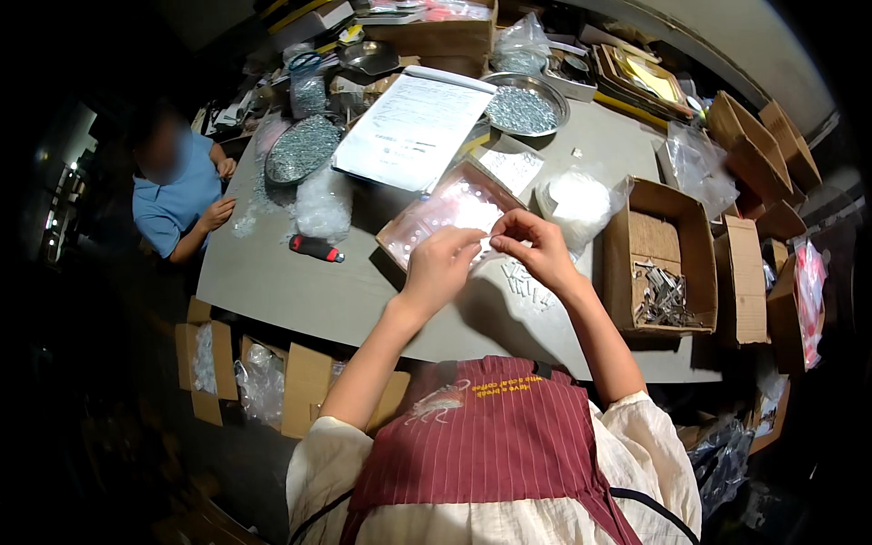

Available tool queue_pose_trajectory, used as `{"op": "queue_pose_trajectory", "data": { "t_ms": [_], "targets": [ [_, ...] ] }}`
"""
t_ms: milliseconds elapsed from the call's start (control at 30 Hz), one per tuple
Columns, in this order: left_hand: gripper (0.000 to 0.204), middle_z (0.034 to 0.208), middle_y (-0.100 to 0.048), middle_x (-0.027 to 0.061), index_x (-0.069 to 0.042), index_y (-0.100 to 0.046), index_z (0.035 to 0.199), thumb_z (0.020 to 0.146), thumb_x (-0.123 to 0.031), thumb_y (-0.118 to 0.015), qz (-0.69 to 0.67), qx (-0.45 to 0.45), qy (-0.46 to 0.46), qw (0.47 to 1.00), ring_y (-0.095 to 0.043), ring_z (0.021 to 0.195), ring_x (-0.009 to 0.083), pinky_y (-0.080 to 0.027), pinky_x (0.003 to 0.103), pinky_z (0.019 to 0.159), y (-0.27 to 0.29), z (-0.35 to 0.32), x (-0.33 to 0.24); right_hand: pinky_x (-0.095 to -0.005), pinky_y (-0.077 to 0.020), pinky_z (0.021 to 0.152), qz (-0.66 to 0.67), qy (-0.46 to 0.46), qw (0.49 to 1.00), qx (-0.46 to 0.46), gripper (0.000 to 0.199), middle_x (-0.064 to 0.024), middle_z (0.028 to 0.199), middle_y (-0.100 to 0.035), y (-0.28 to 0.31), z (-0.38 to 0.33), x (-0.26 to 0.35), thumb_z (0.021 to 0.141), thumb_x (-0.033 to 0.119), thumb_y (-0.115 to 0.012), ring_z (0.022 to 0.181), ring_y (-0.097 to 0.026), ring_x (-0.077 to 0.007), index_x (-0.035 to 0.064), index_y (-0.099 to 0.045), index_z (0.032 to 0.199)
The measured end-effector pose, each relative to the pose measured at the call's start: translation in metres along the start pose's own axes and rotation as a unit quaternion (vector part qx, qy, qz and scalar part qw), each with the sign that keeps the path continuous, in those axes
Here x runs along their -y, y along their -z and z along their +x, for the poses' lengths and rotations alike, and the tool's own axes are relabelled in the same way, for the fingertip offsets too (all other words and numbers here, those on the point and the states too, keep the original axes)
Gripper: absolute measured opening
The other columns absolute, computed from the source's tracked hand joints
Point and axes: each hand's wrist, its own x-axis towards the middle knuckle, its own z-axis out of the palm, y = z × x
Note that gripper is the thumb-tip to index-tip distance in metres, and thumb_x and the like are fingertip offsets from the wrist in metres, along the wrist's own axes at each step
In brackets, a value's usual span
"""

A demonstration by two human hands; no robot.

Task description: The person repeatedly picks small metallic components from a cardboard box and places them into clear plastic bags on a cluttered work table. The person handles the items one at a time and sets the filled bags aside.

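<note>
My left hand [438, 269] and my right hand [536, 249] meet fingertip to fingertip over the near edge of a shallow box. Both are closed in a pinch around a small white piece [487, 244], mostly hidden by the fingers, so its kind does not show. The shallow cardboard box [392, 243] is lined with clear film and holds small white round pieces. Just to the right of my hands, several small slim metal parts [527, 287] lie on the table. Behind my right hand sits a clear bag of white pieces [578, 205].
A deep cardboard box [616, 272] of metal parts stands right. A clipboard with paper [418, 127], metal bowls of screws [559, 116] and a red-black screwdriver handle [314, 249] lie on the grey table [300, 286]. Another person [177, 195] is at the left edge. Open boxes [304, 386] flank the near edge.
</note>
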Motion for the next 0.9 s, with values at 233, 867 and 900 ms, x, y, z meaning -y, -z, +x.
{"op": "queue_pose_trajectory", "data": {
  "t_ms": [233,867,900],
  "targets": [
    [0.016,0.076,-0.069,0.0129,0.001,-0.069,0.082,0.088,-0.013,-0.074,0.015,0.046,0.081,0.996,-0.065,0.064,0.0224,-0.049,0.035,0.061,-0.012,-0.027,-0.018,-0.0428,-0.0523,0.081,-0.248,-0.026,0.968,-0.025,0.022,-0.0184,0.095,-0.068,0.036,-0.067,-0.055,0.081,0.007,-0.070,0.092,-0.065,-0.0382,0.0000,-0.064,0.101],
    [0.018,0.078,-0.063,0.0126,-0.006,-0.067,0.085,0.081,-0.018,-0.079,0.046,0.079,0.013,0.996,-0.063,0.075,0.0350,-0.049,0.045,0.067,-0.085,-0.051,-0.029,-0.0460,-0.0557,0.069,-0.492,-0.035,0.869,0.015,0.012,-0.0139,0.086,-0.062,0.048,-0.137,-0.103,0.086,0.015,-0.062,0.082,-0.067,-0.0339,0.0039,-0.060,0.088],
    [0.022,0.078,-0.062,0.0122,-0.006,-0.065,0.083,0.080,-0.020,-0.081,0.061,0.074,0.013,0.995,-0.063,0.075,0.0350,-0.049,0.045,0.067,-0.087,-0.052,-0.030,-0.0464,-0.0553,0.069,-0.482,-0.032,0.875,0.007,0.013,-0.0143,0.086,-0.062,0.050,-0.137,-0.100,0.087,0.016,-0.063,0.082,-0.067,-0.0347,0.0036,-0.060,0.089]
  ]
}}
